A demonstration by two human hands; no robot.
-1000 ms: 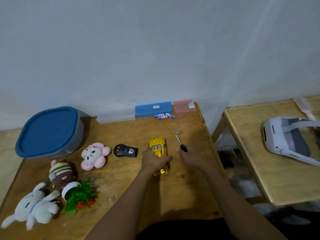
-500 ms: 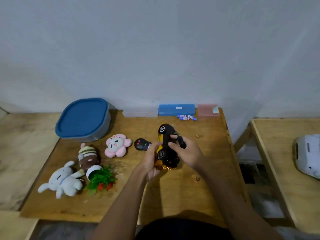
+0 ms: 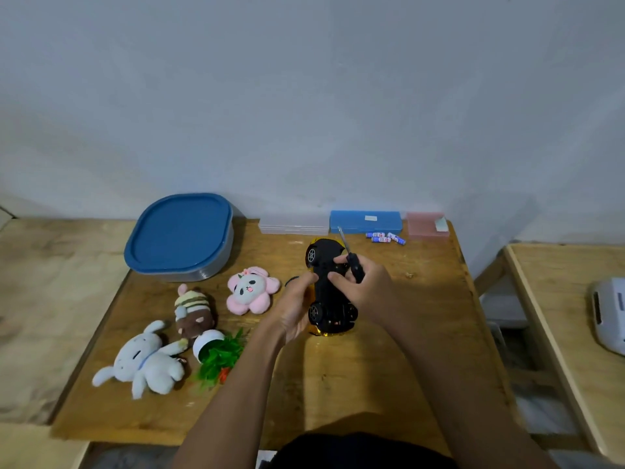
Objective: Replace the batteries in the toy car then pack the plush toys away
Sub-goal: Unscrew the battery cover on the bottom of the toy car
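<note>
The yellow toy car (image 3: 327, 292) is upside down above the table, black underside and wheels facing me. My left hand (image 3: 293, 308) grips its left side. My right hand (image 3: 363, 287) holds a small black-handled screwdriver (image 3: 351, 257) with its tip pointing up and away, fingers resting on the car's underside. Several small batteries (image 3: 385, 237) lie near the back edge. A pink flower plush (image 3: 251, 289), a brown striped plush (image 3: 193, 311) and a white bunny plush (image 3: 147, 362) lie on the left of the table.
A grey container with a blue lid (image 3: 181, 235) stands at the back left. Clear (image 3: 293, 226), blue (image 3: 366, 221) and pink (image 3: 426, 224) flat cases line the wall. A toppled fake plant in a white pot (image 3: 216, 353) lies by the plushes. A white headset (image 3: 608, 313) rests on the side table.
The car was upright on the table under my left hand; it is now lifted and flipped underside up. My right hand brought the screwdriver onto it. My view shifted left.
</note>
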